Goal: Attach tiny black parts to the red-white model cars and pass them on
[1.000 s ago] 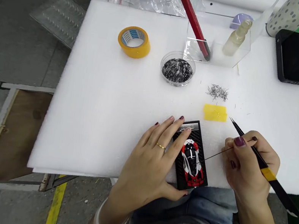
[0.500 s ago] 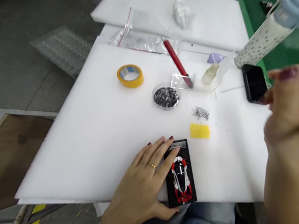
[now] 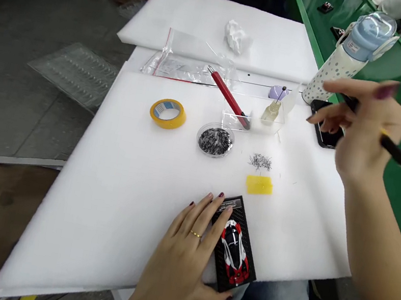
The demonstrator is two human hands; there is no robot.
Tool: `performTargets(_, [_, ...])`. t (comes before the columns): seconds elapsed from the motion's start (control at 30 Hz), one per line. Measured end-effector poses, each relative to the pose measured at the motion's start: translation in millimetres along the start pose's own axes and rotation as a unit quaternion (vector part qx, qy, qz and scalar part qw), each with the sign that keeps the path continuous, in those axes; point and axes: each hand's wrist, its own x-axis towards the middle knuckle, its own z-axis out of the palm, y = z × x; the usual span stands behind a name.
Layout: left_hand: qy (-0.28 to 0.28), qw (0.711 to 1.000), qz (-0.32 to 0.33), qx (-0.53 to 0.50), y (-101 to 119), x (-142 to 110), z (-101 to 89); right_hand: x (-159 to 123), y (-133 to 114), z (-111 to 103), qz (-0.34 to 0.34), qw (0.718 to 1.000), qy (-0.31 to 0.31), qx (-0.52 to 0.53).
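Observation:
My left hand (image 3: 183, 250) rests at the table's front edge, thumb and fingers gripping a black display base (image 3: 222, 257). On that base sits a red, white and black model car (image 3: 235, 252). Raised over the right side, my right hand (image 3: 368, 122) is closed around a slim black pen-like tool (image 3: 397, 152) with a yellow band; its exact kind is unclear. Beyond the base lie yellow tape pieces (image 3: 259, 185) and a small pile of fine black strands (image 3: 260, 161). A round clear dish (image 3: 215, 139) holds more black strands.
A yellow tape roll (image 3: 168, 114), a red pen-like tool (image 3: 229, 97) and a small glass bottle (image 3: 270, 113) in a clear tray stand farther back. Beside a phone (image 3: 324, 128) is a tall dotted water bottle (image 3: 335, 67). Crumpled tissue (image 3: 238, 37) and plastic bags (image 3: 193, 61) lie behind.
My right hand has moved left with the black tool, now in front of the phone and dotted bottle. My left hand keeps its grip on the base. The view has shifted slightly.

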Motion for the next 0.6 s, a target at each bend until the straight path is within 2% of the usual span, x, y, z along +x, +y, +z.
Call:
performTargets(0.1, [-0.003,1.0,0.007,-0.004,-1,0,-0.1,-15,-3,-14,-0.015,0.994,0.041,0.095])
performTargets(0.2, [-0.007,1.0,0.008,-0.009,-2,-1,-0.7,-26,3,-23,-0.025,0.994,0.0,0.104])
performTargets(0.33, [-0.005,1.0,0.007,-0.018,-2,-2,-1.8,-38,16,-20,0.111,0.986,-0.077,0.097])
performTargets(0.47, [-0.009,0.999,0.011,-0.029,-2,-2,-3.0,-46,26,-3,0.267,0.941,-0.18,0.109])
performTargets(0.6, [-0.019,0.999,0.013,-0.037,-3,-3,-4.6,-52,26,10,0.319,0.919,-0.206,0.105])
